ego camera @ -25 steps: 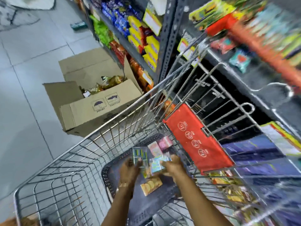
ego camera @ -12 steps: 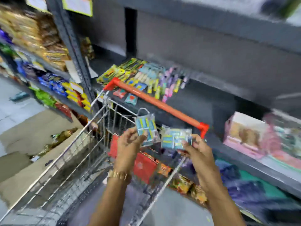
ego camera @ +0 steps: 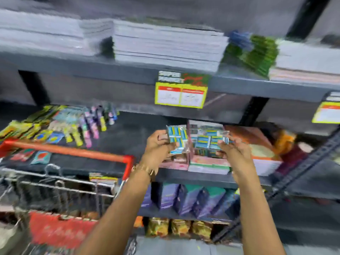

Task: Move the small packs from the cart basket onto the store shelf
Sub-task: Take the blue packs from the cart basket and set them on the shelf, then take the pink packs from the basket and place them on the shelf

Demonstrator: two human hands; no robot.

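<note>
Both forearms enter from the 6 o'clock edge, bare, and rise toward 12 o'clock, roughly parallel. Left forearm leans toward 1 o'clock; a gold bracelet (ego camera: pixel 145 169) sits at its wrist. Left hand (ego camera: pixel 158 146) is raised at frame centre, back toward the camera, fingers curled and closed in a pinch, thumb tip pointing toward 3 o'clock. Right forearm runs nearly straight up, tilting slightly toward 11 o'clock. Right hand (ego camera: pixel 232 150) sits at the same height, just to the 3 o'clock side of the left, fingers bent and closed in a grip, fingertips toward 10 o'clock. Hands are near each other, not touching. Motion blur softens finger detail.
</note>
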